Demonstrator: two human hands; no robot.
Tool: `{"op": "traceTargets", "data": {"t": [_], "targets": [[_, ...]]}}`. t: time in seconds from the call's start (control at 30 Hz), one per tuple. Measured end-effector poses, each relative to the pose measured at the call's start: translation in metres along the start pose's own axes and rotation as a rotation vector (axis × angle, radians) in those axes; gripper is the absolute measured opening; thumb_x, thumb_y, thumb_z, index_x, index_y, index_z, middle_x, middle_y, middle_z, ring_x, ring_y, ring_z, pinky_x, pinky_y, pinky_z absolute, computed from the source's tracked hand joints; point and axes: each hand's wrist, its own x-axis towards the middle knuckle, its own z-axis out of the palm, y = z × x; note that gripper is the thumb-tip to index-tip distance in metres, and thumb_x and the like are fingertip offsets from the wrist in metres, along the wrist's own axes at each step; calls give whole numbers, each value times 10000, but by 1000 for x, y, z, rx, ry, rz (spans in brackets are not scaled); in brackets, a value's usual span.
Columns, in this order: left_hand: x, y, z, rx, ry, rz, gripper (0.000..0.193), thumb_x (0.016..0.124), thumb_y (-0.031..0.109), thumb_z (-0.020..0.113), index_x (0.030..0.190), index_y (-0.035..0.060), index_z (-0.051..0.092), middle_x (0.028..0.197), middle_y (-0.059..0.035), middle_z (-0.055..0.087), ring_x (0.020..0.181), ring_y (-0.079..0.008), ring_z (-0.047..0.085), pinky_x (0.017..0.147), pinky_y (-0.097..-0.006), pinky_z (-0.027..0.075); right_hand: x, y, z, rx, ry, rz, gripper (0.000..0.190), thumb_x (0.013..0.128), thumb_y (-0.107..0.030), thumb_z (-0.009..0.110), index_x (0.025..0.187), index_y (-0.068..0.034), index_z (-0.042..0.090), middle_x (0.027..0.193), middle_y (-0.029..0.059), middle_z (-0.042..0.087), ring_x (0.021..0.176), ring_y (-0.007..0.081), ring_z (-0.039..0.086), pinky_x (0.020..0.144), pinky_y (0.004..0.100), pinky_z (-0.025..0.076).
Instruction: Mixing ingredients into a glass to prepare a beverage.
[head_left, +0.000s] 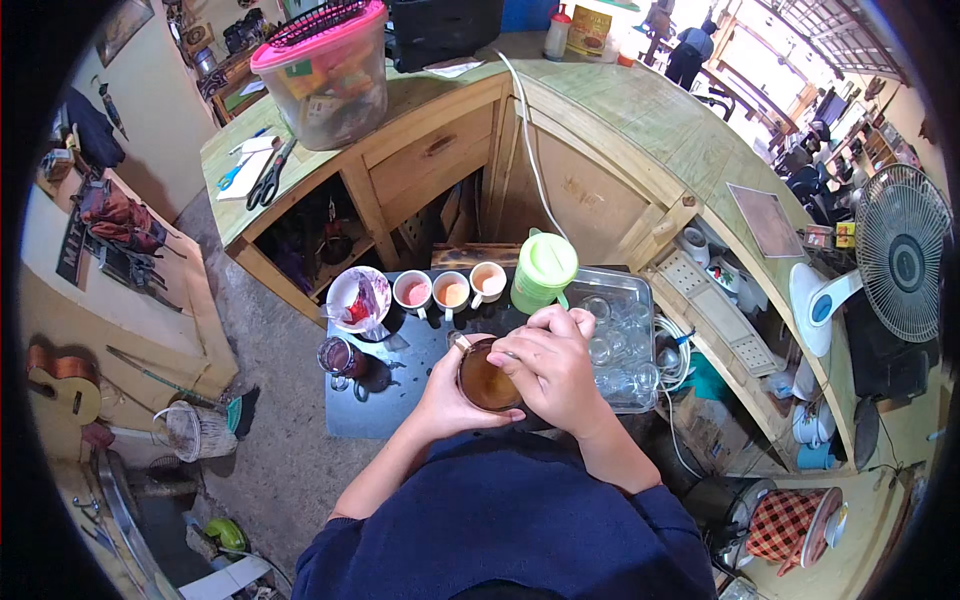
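My left hand (446, 397) is wrapped around a glass mug (480, 386) of brown liquid, its handle towards the upper left. Over the rim, my right hand (551, 367) pinches a thin utensil, perhaps a spoon; most of it is hidden by fingers and liquid. Beyond the hands stand three white cups holding pinkish (413, 292), orange (452, 294) and pale (488, 282) contents. A light-green lidded pitcher (547, 270) is just past my right hand. To the left, a glass mug of dark liquid (341, 356) stands near a bowl (360, 281) with plastic and something red inside.
A clear tray (637, 289) with several glass cups (611, 349) sits at the right of the dark low table (375, 420). A wooden counter (600, 97) curves around, bearing a pink-rimmed bin (330, 97), scissors (271, 174) and a fan (900, 251). A person (691, 54) is far off.
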Motion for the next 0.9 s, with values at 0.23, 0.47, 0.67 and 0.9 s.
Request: {"op": "traceTargets", "data": {"t": [0.23, 0.47, 0.67, 0.9], "targets": [[-1, -3, 2, -47, -2, -21, 922, 522, 246, 974, 1272, 34, 481, 1219, -105, 577, 1135, -191, 575, 1013, -365, 460, -2, -1, -1, 290, -21, 143, 111, 830, -221, 712, 814, -114, 735, 798, -1, 706, 839, 201, 546, 860, 371, 292], [2, -1, 1, -22, -16, -37, 932, 513, 245, 974, 1276, 35, 483, 1212, -103, 580, 1133, -193, 574, 1014, -361, 459, -7, 1, 4, 121, -44, 58, 150, 852, -243, 692, 801, -105, 721, 779, -4, 696, 843, 211, 536, 863, 371, 293], [-1, 0, 0, 2, -2, -4, 927, 518, 230, 971, 1278, 35, 478, 1212, -105, 579, 1131, -190, 572, 1008, -363, 462, -3, -1, -1, -66, 35, 34, 128, 852, -234, 692, 812, -118, 728, 780, -11, 700, 843, 200, 532, 855, 383, 280], [-1, -1, 2, -8, -20, -29, 915, 519, 236, 974, 1264, 36, 484, 1209, -106, 578, 1133, -199, 578, 1003, -364, 465, -8, 1, 4, 211, -6, 92, 122, 840, -229, 700, 802, -115, 720, 776, -12, 697, 823, 198, 533, 847, 392, 280]]}}
